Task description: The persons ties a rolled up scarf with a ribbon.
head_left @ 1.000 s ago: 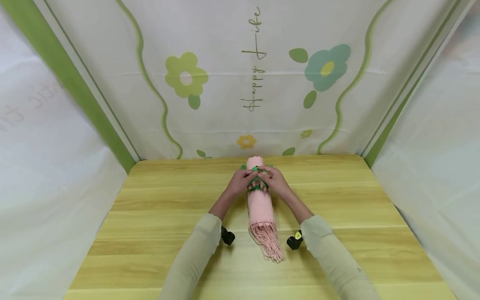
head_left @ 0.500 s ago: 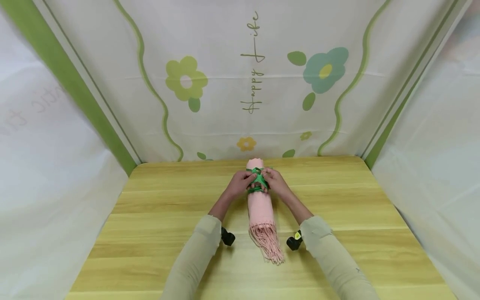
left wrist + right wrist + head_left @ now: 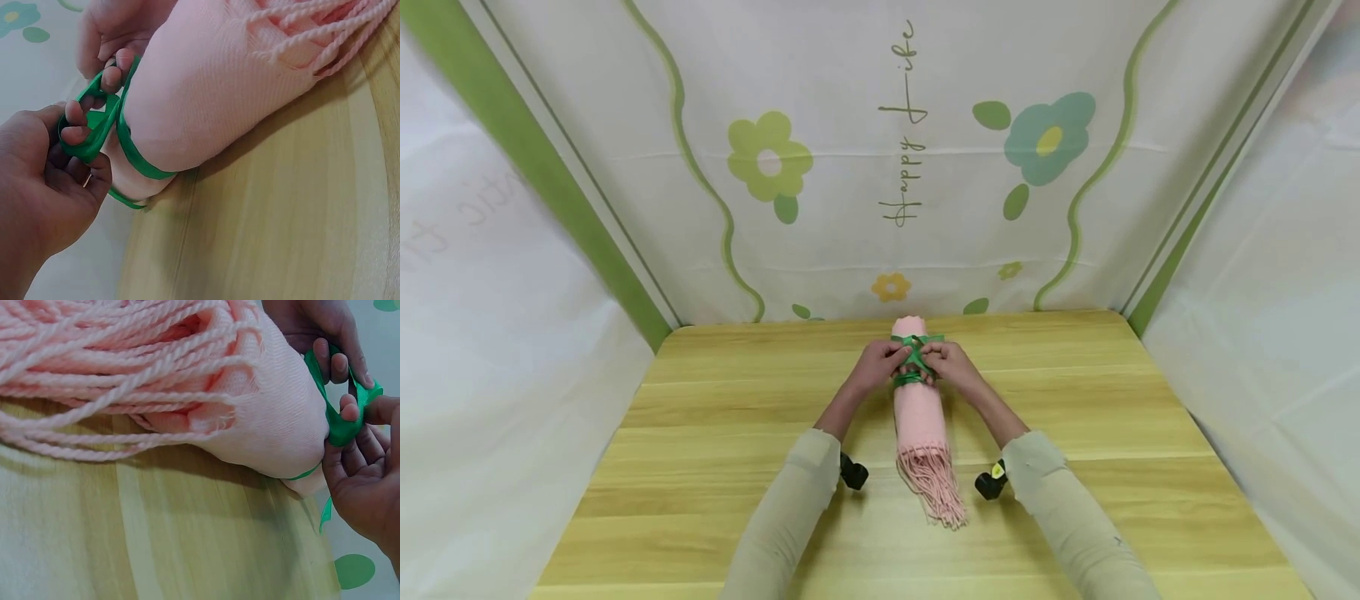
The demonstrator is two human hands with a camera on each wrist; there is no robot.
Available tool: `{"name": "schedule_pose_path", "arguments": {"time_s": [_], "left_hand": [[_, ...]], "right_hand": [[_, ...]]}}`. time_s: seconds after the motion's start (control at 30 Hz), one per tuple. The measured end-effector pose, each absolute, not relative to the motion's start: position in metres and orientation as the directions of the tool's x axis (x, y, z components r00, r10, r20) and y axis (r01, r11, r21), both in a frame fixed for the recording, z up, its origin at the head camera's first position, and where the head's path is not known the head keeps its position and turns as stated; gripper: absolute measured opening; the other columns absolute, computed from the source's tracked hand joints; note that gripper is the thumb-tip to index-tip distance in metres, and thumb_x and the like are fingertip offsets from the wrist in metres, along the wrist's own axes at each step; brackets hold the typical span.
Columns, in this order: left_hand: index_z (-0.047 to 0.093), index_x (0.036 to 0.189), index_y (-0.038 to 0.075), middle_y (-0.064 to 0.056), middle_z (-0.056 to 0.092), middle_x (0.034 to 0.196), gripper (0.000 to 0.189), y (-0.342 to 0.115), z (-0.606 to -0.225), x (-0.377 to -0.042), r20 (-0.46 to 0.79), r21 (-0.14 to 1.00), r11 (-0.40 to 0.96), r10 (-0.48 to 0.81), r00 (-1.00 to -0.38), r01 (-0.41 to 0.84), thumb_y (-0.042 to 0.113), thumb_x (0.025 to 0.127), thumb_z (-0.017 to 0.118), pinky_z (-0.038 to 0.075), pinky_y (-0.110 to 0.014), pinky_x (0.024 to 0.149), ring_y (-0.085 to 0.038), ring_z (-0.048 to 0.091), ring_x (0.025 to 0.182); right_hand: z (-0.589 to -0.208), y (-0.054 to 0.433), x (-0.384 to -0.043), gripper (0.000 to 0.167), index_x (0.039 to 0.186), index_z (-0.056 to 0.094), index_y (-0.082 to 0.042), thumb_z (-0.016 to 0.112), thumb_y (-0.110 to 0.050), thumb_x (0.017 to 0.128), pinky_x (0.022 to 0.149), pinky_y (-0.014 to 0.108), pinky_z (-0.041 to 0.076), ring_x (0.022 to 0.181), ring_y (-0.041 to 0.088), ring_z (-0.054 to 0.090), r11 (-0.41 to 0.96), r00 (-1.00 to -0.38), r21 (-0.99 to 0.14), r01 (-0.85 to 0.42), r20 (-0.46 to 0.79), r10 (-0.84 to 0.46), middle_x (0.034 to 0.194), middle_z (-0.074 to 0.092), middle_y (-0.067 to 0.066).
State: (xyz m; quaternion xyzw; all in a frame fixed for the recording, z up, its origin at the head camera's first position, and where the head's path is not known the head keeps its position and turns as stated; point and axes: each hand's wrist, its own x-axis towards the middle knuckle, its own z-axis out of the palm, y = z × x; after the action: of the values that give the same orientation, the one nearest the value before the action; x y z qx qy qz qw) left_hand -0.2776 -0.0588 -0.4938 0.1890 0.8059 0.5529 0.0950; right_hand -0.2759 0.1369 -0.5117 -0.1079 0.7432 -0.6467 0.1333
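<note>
A pink fringed scarf (image 3: 919, 417), rolled into a long bundle, lies lengthwise on the table with its tassels (image 3: 936, 487) toward me. Green ribbon (image 3: 910, 379) is wrapped round the roll near its far half. My left hand (image 3: 878, 365) pinches a loop of the ribbon (image 3: 87, 147) above the scarf, fingers curled through it in the left wrist view. From the other side my right hand (image 3: 951, 364) also pinches the ribbon (image 3: 344, 428), thumb and fingers bent on it. A loose ribbon tail (image 3: 326, 514) hangs beside the roll in the right wrist view.
The wooden table (image 3: 715, 467) reaches back to a white printed cloth wall (image 3: 850, 233) just past the scarf's far end. White cloth sides stand left and right. Black wrist cameras (image 3: 853, 473) sit under both forearms.
The hands were close together over the ribbon and have drawn slightly apart, the right one shifting right. More of the green loop shows between them. The scarf stays in place.
</note>
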Motion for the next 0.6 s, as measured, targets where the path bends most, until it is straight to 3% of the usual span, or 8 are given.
{"name": "schedule_pose_path", "arguments": {"time_s": [0.07, 0.27, 0.6], "left_hand": [[0.060, 0.073, -0.001, -0.010, 0.058, 0.067, 0.044, -0.059, -0.498, -0.280, 0.062, 0.924, 0.323, 0.396, -0.916, 0.203, 0.027, 0.105, 0.052, 0.038, -0.026, 0.055, -0.030, 0.049, 0.061], [0.060, 0.070, 0.002, -0.013, 0.058, 0.066, 0.044, -0.058, -0.497, -0.282, 0.092, 0.898, 0.361, 0.405, -0.910, 0.251, 0.028, 0.105, 0.053, 0.038, -0.026, 0.054, -0.016, 0.041, 0.055], [0.060, 0.068, 0.007, -0.007, 0.059, 0.064, 0.043, -0.056, -0.504, -0.283, 0.127, 0.856, 0.410, 0.422, -0.897, 0.314, 0.029, 0.105, 0.053, 0.037, -0.024, 0.053, -0.013, 0.038, 0.052]], "right_hand": [[-0.512, 0.137, -0.276, 0.023, 0.108, 0.059, 0.006, 0.046, -0.013, 0.106, 0.058, 0.024, 0.048, 0.060, 0.010, 0.055, 0.142, -0.945, -0.990, 0.011, -0.057, -0.323, 0.071, 0.060, 0.001], [-0.514, 0.136, -0.277, 0.025, 0.111, 0.051, 0.001, 0.041, -0.022, 0.109, 0.060, 0.023, 0.048, 0.065, 0.010, 0.054, 0.085, -0.957, -0.995, 0.055, -0.077, -0.281, 0.078, 0.055, 0.000], [-0.517, 0.139, -0.277, 0.021, 0.093, 0.049, -0.011, 0.040, -0.022, 0.109, 0.065, 0.022, 0.038, 0.066, 0.008, 0.048, -0.294, -0.941, -0.933, 0.208, -0.109, -0.322, 0.075, 0.056, -0.002]]}}
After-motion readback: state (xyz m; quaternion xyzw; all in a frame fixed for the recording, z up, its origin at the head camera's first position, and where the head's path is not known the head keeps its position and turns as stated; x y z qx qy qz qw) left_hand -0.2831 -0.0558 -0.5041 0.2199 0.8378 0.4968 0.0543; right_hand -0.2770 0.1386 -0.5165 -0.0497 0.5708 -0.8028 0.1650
